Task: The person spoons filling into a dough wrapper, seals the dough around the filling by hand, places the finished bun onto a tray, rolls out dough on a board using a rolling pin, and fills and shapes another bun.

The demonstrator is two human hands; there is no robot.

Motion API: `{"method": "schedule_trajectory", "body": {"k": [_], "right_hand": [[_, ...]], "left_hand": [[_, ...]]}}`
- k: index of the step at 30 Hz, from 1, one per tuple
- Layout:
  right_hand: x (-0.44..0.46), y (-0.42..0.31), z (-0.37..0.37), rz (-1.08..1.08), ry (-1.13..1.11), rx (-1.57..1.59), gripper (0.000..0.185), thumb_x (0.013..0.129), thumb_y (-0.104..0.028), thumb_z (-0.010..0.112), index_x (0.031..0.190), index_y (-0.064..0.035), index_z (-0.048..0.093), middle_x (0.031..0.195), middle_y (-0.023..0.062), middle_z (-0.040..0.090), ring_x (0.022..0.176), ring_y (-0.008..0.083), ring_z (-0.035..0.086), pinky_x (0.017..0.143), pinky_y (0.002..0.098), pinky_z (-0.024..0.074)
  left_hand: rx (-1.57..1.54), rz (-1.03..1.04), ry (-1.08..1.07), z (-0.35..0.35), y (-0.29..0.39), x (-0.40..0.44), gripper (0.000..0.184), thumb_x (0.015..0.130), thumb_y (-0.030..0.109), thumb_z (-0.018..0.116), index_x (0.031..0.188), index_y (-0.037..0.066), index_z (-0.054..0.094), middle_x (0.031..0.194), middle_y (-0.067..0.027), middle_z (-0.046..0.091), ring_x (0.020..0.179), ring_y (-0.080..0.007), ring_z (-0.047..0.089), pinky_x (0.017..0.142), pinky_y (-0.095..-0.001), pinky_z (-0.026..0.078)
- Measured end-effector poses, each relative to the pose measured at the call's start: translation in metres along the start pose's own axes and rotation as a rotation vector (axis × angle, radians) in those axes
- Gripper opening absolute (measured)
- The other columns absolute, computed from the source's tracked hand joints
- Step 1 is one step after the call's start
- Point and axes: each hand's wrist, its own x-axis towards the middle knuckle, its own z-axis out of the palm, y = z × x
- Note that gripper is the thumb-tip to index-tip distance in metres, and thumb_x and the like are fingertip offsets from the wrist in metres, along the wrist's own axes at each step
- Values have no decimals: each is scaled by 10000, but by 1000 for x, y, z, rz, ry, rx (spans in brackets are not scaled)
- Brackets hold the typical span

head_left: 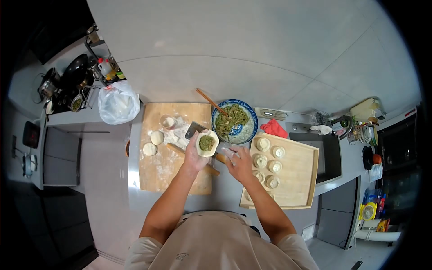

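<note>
Green filling (206, 143) on a pale dough wrapper (213, 150), both in the left hand (194, 155).

Left hand grasps the wrapper from below, above the right part of the floured wooden board (157, 177); right hand (240, 163) to its right, fingers bent, grip on anything cannot be told. Cleaver (192, 129) partly hidden behind the wrapper; rolling pin (174, 148) on the board, its middle covered by the left hand. Two dough rounds (153, 143) at the board's left, near a small cup (167, 121) and loose flour (178, 135). Patterned blue bowl (253, 118) at the far side of the worktop (225, 193), chopsticks (209, 99) leaning in green mix (231, 118). Shaped dough pieces (275, 166) on the light wooden tray (299, 180), right.
</note>
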Motion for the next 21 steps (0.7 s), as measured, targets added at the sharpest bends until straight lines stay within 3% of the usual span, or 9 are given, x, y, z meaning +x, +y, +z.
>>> {"method": "schedule_trajectory", "body": {"k": [4,6,9,12,14,15,17,21], "right_hand": [[6,-43,-9,-52,48,159,457,764,-11,768,1192,-168,737,1080,78,650,941,313,611,794,435,509],[4,-60,-10,-73,38,154,427,756,-9,763,1155,-162,755,1081,69,653,939,311,611,789,435,515],[0,-84,-4,-49,24,191,412,730,5,780,1113,-144,756,1049,64,657,921,319,612,778,447,518],[-4,-116,3,-67,122,224,354,782,13,795,1106,-118,740,968,60,655,851,251,629,736,374,524],[-11,-152,11,521,164,604,272,865,-14,800,1116,-89,727,904,32,649,791,142,624,715,280,517],[-11,-163,14,515,167,608,272,865,-14,800,1116,-89,727,904,32,649,791,142,624,715,280,517],[-8,-180,17,780,235,1077,231,915,-58,800,1130,-57,716,854,8,633,761,79,599,709,229,508],[-13,-191,26,745,174,1093,207,919,-56,793,1109,-32,716,872,-4,649,777,76,608,714,246,523]], "left_hand": [[144,23,26,19,8,-40,298,1000,148,645,1289,76,639,1243,-91,695,1136,-249,682,988,-406,563],[198,4,-2,22,16,-58,417,932,-30,661,1331,87,621,1247,-90,685,1126,-241,684,943,-395,581],[260,-28,-2,22,28,-85,454,920,-61,655,1345,92,618,1247,-85,683,1120,-240,687,933,-396,588],[307,-10,7,22,39,-110,488,905,-89,662,1357,89,613,1256,-87,680,1122,-236,690,936,-374,589],[317,16,19,23,43,-126,489,905,-93,662,1359,80,609,1257,-91,679,1121,-233,690,938,-369,588],[325,32,31,23,45,-133,486,906,-100,657,1359,71,606,1246,-96,678,1109,-230,690,937,-365,588],[335,63,42,25,50,-147,484,908,-106,652,1359,62,602,1236,-101,676,1096,-226,689,935,-361,588],[306,117,60,27,55,-169,456,918,-88,653,1348,55,604,1167,-101,682,1040,-215,691,886,-350,589]]}}
